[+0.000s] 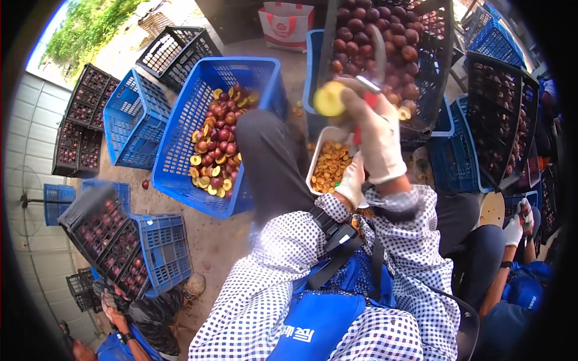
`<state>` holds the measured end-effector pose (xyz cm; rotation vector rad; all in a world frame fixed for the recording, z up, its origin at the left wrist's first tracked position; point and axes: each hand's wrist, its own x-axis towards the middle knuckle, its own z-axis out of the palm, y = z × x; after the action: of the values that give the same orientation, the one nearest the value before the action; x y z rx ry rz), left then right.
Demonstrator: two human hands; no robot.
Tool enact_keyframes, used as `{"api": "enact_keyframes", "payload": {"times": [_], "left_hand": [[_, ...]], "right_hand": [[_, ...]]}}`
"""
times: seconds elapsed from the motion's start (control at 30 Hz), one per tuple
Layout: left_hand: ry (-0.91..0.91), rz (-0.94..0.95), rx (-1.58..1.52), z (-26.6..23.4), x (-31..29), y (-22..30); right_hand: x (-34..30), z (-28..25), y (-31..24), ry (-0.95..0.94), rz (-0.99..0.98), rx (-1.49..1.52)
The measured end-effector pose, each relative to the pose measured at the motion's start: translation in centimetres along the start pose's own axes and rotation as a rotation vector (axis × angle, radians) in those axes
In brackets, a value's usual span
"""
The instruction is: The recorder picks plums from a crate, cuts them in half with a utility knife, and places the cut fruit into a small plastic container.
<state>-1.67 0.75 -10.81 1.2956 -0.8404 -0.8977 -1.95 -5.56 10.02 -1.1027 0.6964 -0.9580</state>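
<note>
My right hand (382,135), in a white glove with darkened fingertips, is raised over the work area. It grips a curved knife (380,54) with red on its handle. Against its fingertips is a yellow-fleshed plum half (329,99), blurred by motion. Lower down, my gloved left hand (351,182) is at the right side of a white tub (314,178) of plum stones with yellow flesh on them. Its fingers are mostly hidden behind my right hand. Left of my knee, a blue crate (180,150) holds halved red plums (217,144).
Ahead, a tilted black crate (442,72) of whole plums rests on a blue one. More crates (138,120) stand at left, with a plum-filled black crate (108,240) below them. Co-workers sit at lower left and right, one with gloved hands (515,230). A white-and-red bag (286,27) stands behind.
</note>
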Motion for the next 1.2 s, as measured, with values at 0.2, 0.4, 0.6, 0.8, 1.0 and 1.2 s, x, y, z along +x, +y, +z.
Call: {"api": "enact_keyframes", "payload": {"times": [0.2, 0.4, 0.6, 0.8, 1.0, 1.2], "left_hand": [[0.028, -0.611, -0.552, -0.6, 5.1, 8.0], [0.138, 0.075, 0.441, 0.7, 17.0, 6.4], [-0.083, 0.04, 1.089, 3.8, 27.7, 5.5], [-0.122, -0.099, 1.158, 6.8, 33.0, 0.8], [-0.459, -0.289, -0.058, 5.5, 31.9, 2.7], [-0.662, -0.363, -0.682, 4.9, 23.4, 10.1]], "right_hand": [[-0.6, 0.6, -2.3, -0.15, 0.139, -0.008], [-1.4, -14.3, -2.7, 0.205, 0.125, -0.168], [-0.2, -23.2, -2.4, 0.636, 0.049, -0.125], [-0.3, -21.3, -3.3, 0.468, 0.266, -0.024], [-0.4, -22.0, -3.6, 0.471, 0.257, -0.066], [-0.5, -22.6, -2.9, 0.389, 0.118, -0.15]]}}
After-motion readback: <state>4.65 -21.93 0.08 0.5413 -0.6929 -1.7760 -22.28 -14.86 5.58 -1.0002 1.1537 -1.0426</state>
